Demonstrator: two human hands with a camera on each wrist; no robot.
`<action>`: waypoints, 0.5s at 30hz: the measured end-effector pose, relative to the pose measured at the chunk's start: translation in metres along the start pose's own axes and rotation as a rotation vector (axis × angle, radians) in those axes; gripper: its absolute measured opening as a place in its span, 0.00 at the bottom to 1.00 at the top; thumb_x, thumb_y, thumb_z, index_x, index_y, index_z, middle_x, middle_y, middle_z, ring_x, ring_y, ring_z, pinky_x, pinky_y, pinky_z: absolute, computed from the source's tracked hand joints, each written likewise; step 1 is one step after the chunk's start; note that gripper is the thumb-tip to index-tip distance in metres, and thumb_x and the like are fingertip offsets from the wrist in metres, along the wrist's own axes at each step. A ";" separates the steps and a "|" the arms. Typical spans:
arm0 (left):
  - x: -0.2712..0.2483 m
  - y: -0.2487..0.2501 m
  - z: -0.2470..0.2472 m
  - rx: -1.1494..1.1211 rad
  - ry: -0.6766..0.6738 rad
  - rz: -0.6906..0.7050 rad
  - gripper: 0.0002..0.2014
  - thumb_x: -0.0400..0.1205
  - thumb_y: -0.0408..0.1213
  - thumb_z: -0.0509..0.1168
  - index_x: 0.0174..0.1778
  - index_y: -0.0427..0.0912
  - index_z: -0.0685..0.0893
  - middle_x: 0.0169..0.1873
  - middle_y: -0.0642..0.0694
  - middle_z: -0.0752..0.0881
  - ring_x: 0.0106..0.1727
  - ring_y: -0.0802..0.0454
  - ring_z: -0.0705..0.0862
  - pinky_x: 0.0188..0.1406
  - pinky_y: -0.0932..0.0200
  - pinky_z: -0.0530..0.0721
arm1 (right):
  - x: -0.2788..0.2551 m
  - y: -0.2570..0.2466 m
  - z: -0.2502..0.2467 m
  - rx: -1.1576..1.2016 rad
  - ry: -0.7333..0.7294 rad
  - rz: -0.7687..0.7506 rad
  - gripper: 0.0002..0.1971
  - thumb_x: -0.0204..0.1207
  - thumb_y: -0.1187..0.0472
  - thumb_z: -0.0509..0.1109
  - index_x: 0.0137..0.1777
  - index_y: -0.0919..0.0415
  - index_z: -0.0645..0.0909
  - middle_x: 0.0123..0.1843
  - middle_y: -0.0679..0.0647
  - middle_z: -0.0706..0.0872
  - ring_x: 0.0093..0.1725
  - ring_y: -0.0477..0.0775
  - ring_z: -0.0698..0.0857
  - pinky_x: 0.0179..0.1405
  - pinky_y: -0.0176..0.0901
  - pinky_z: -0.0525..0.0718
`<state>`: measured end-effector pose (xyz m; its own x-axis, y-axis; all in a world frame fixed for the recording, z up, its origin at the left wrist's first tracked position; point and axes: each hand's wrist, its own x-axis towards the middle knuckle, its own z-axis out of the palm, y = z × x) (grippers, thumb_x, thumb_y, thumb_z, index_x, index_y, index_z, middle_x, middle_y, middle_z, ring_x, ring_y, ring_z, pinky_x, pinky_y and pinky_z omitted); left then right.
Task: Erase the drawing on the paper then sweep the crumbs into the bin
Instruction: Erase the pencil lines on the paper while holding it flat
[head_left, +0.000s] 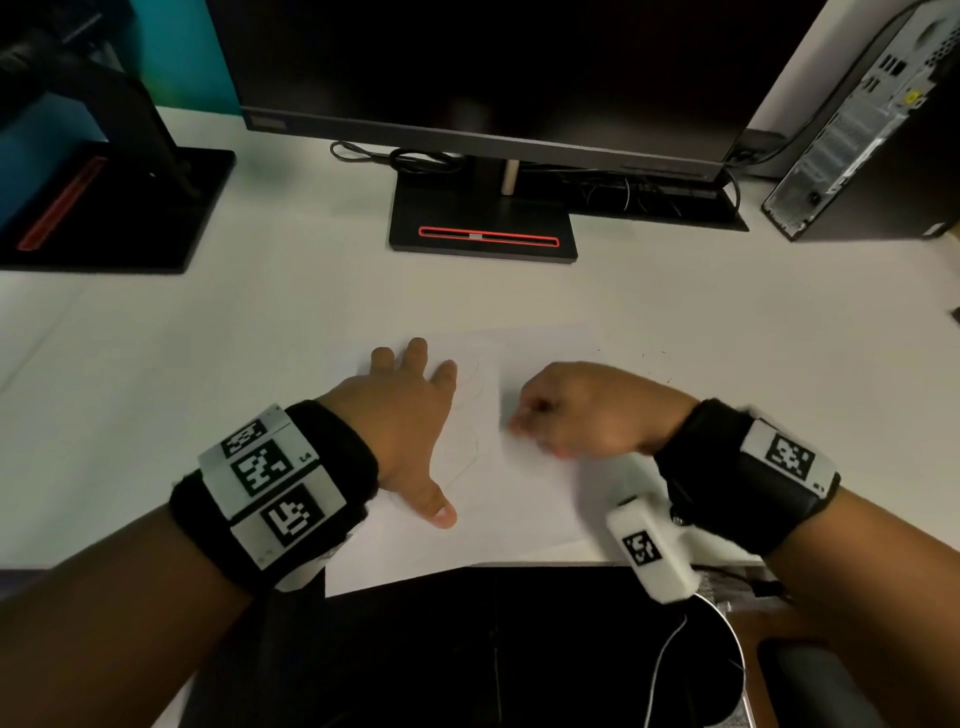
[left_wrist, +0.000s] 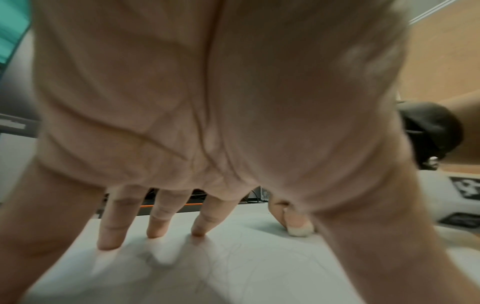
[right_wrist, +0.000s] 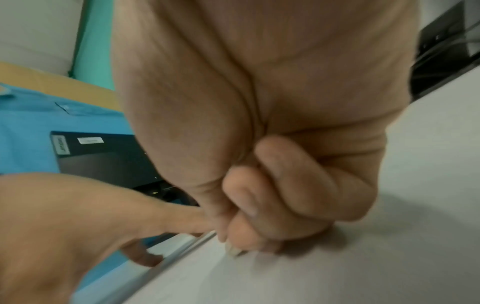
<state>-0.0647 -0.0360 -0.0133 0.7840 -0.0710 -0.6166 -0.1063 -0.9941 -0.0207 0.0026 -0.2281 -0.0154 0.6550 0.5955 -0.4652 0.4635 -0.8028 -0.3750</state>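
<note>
- Two hands rest on a white sheet of paper (head_left: 519, 499) that lies on a white desk (head_left: 208, 364), its near edge at the desk's front edge.
- Left hand (head_left: 405, 415) lies flat with its fingers (left_wrist: 114, 232) straight and spread, fingertips and thumb pressing the sheet down on its left part.
- Right hand (head_left: 582, 410) is curled into a fist on the paper just beside the left one, thumb and forefinger tips pressed together low against the sheet; whether they pinch an eraser cannot be told, since the fingers hide it and the hand is blurred.
- Faint pencil drawing (head_left: 467, 447) shows as thin curved lines between the two hands, touching neither clearly.
- A few dark crumbs (head_left: 654, 358) lie on the desk beyond the right hand.
- A monitor (head_left: 483, 67) stands behind the paper on a black base with a red slot; its bezel logo is too small to read.
- Both wristbands carry black-and-white square code markers (head_left: 260, 467).
</note>
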 end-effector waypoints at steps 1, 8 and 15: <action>0.000 0.000 0.000 0.003 -0.002 -0.003 0.72 0.62 0.70 0.79 0.89 0.46 0.38 0.87 0.40 0.37 0.87 0.34 0.46 0.75 0.37 0.76 | 0.003 0.003 -0.005 0.019 0.037 0.042 0.21 0.84 0.47 0.65 0.42 0.65 0.85 0.39 0.60 0.91 0.37 0.61 0.87 0.46 0.55 0.87; 0.000 0.000 0.000 0.007 0.003 -0.007 0.72 0.62 0.70 0.79 0.89 0.46 0.37 0.87 0.40 0.36 0.87 0.35 0.45 0.76 0.37 0.75 | 0.005 -0.016 0.008 -0.034 -0.028 -0.075 0.21 0.85 0.47 0.63 0.42 0.65 0.84 0.39 0.59 0.90 0.35 0.54 0.83 0.42 0.51 0.85; -0.001 0.000 0.000 0.002 -0.008 -0.008 0.72 0.62 0.70 0.79 0.89 0.46 0.36 0.87 0.39 0.35 0.87 0.33 0.43 0.76 0.36 0.74 | 0.015 -0.014 0.003 -0.061 0.046 -0.063 0.21 0.85 0.49 0.63 0.42 0.66 0.84 0.38 0.57 0.90 0.38 0.58 0.86 0.42 0.50 0.84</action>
<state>-0.0655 -0.0363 -0.0134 0.7799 -0.0626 -0.6228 -0.1015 -0.9945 -0.0272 0.0045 -0.2079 -0.0193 0.6496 0.6436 -0.4046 0.5387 -0.7653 -0.3524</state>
